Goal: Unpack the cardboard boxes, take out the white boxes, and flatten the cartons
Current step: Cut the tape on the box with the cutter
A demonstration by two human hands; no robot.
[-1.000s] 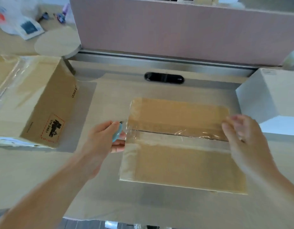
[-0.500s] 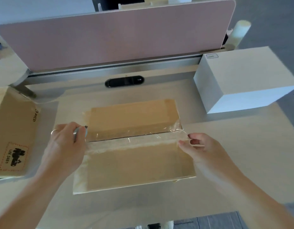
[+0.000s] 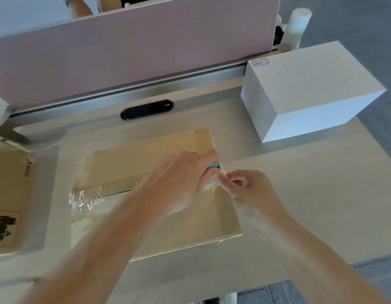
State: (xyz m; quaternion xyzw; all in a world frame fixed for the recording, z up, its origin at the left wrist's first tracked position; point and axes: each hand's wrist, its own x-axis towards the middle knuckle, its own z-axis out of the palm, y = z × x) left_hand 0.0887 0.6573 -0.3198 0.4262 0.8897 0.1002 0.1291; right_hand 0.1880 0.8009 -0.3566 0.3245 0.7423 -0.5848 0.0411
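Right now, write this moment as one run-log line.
left hand: grips cutter | right hand: pinches tape | carton: flaps closed

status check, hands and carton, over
Left hand grips blue cutter at seam's right end. Right hand pinches clear tape beside it. Cardboard carton on desk, flaps down. White box apart at rear right, nothing blocking.

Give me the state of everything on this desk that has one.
middle carton, flaps shut, seam taped
tape, along the seam, crinkled at its left end
left hand, grips the blue cutter at the seam's right end
right hand, pinches the tape's right end
white box, closed, standing apart at right
left carton, partly out of frame, open or shut unclear
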